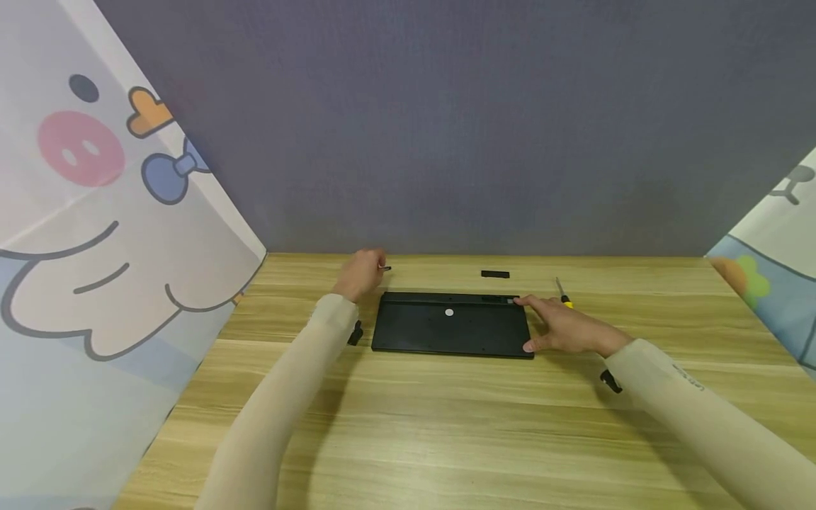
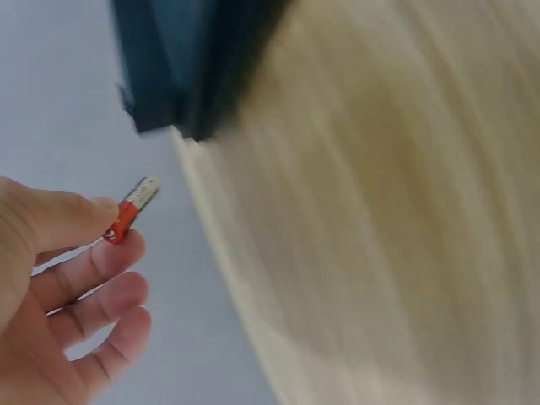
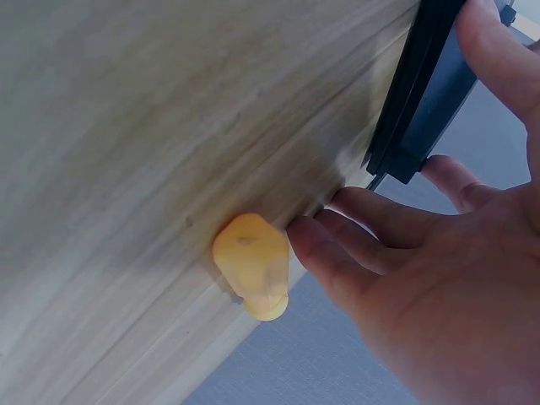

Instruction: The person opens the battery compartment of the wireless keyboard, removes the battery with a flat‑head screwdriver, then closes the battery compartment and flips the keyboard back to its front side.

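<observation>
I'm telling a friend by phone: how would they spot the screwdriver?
On the wooden table lies a flat black slab, the right hand at its right end. Just beyond that hand lies the screwdriver, thin shaft toward the grey backdrop. Its yellow handle sets it apart from the slab.

In the head view we see even, fairly bright light, with a soft pale glare on the near tabletop (image 1: 408, 471) and diffuse shadows beside both sleeves (image 1: 274, 411). In the left wrist view we find the tabletop and keyboard (image 2: 181, 63) smeared by blur, the battery (image 2: 132, 209) crisper. Our right wrist view is dimmer, the yellow screwdriver handle (image 3: 251, 261) slightly soft.
</observation>
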A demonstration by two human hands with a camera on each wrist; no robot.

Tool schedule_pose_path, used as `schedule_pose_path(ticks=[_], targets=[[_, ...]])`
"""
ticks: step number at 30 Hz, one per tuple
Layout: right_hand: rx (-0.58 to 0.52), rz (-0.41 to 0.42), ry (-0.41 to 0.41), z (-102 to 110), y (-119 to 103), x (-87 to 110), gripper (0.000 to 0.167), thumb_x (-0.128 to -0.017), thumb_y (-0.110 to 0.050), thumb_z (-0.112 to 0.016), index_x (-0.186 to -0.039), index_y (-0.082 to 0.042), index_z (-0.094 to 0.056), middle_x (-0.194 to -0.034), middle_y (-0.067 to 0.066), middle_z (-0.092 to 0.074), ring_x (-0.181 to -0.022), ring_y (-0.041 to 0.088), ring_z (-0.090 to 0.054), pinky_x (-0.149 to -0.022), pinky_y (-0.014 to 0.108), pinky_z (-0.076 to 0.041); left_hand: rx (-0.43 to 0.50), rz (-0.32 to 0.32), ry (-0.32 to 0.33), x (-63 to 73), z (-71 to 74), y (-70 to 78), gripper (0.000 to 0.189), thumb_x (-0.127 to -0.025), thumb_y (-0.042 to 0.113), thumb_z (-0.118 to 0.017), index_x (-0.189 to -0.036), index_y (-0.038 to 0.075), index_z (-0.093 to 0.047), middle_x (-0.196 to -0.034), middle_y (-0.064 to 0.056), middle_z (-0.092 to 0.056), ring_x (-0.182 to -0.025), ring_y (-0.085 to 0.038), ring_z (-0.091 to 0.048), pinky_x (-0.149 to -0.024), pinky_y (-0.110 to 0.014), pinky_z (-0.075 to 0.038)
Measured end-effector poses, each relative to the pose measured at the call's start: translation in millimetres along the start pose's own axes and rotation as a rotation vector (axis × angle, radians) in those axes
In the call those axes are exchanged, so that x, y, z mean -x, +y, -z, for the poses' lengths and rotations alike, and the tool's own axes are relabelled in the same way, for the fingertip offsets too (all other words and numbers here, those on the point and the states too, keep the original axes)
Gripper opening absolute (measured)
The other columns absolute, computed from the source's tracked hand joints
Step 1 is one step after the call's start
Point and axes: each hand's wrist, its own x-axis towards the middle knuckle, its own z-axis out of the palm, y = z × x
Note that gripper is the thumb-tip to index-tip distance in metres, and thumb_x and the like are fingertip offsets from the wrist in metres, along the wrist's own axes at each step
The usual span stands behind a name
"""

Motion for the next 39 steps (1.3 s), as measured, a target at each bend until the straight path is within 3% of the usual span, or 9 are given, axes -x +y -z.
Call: schedule_pose_path(ticks=[4, 9, 18, 22, 29, 39], targets=[[0.000, 0.004, 0.000, 0.5, -0.1, 0.2, 0.089, -0.078, -0.046, -0.074, -0.145, -0.007, -0.031, -0.144, 0.026, -0.032, -0.126, 0.049, -0.031, -0.092, 0.063, -0.034, -0.017, 0.050, -0.068, 2.4, -3.3, -9.1, 0.014, -0.091, 0.006, -0.061, -0.102, 0.004, -0.068, -0.100, -0.012, -0.066, -0.081, -0.025, -0.062, -0.070, -0.038, -0.050], [0.000, 0.010, 0.005, 0.4, -0.1, 0.4, 0.089, -0.078, -0.045, -0.074, -0.146, -0.007, -0.031, -0.146, 0.026, -0.031, -0.126, 0.049, -0.030, -0.093, 0.063, -0.033, -0.024, 0.049, -0.097, 3.3, -6.2, -12.7, 0.011, -0.092, 0.008, -0.062, -0.099, 0.008, -0.070, -0.103, -0.009, -0.067, -0.078, -0.022, -0.060, -0.071, -0.037, -0.050], [0.001, -0.002, -0.003, -0.3, 0.4, -1.1, 0.087, -0.079, -0.045, -0.074, -0.146, -0.008, -0.031, -0.145, 0.024, -0.032, -0.127, 0.048, -0.029, -0.093, 0.063, -0.032, -0.026, -0.007, -0.168, -4.7, -16.1, -15.5, 0.018, -0.090, -0.003, -0.051, -0.077, 0.009, -0.057, -0.071, -0.003, -0.049, -0.061, -0.015, -0.037, -0.059, -0.030, -0.033], [0.003, -0.007, -0.004, 0.2, 0.7, -1.4, 0.088, -0.079, -0.044, -0.074, -0.146, -0.008, -0.031, -0.146, 0.024, -0.031, -0.127, 0.048, -0.029, -0.094, 0.063, -0.031, -0.044, -0.012, -0.187, -10.8, -17.2, -13.2, 0.019, -0.088, -0.004, -0.051, -0.075, 0.010, -0.055, -0.068, -0.002, -0.046, -0.062, -0.016, -0.038, -0.058, -0.030, -0.032], [0.012, -0.003, 0.003, 1.1, 2.5, -1.2, 0.087, -0.079, -0.041, -0.075, -0.146, -0.006, -0.031, -0.146, 0.024, -0.031, -0.128, 0.049, -0.028, -0.095, 0.064, -0.030, -0.042, 0.004, -0.244, -17.7, -15.8, -11.4, 0.009, -0.091, 0.007, -0.061, -0.096, 0.010, -0.069, -0.093, -0.004, -0.064, -0.076, -0.017, -0.055, -0.071, -0.033, -0.046], [-0.003, -0.016, 0.002, 0.8, 0.9, -0.4, 0.087, -0.079, -0.041, -0.075, -0.146, -0.007, -0.031, -0.146, 0.023, -0.030, -0.128, 0.048, -0.028, -0.095, 0.063, -0.030, -0.025, -0.026, -0.251, -20.3, -16.7, -13.8, 0.020, -0.092, 0.003, -0.057, -0.107, 0.007, -0.070, -0.110, -0.009, -0.065, -0.094, -0.022, -0.060, -0.083, -0.035, -0.047]])
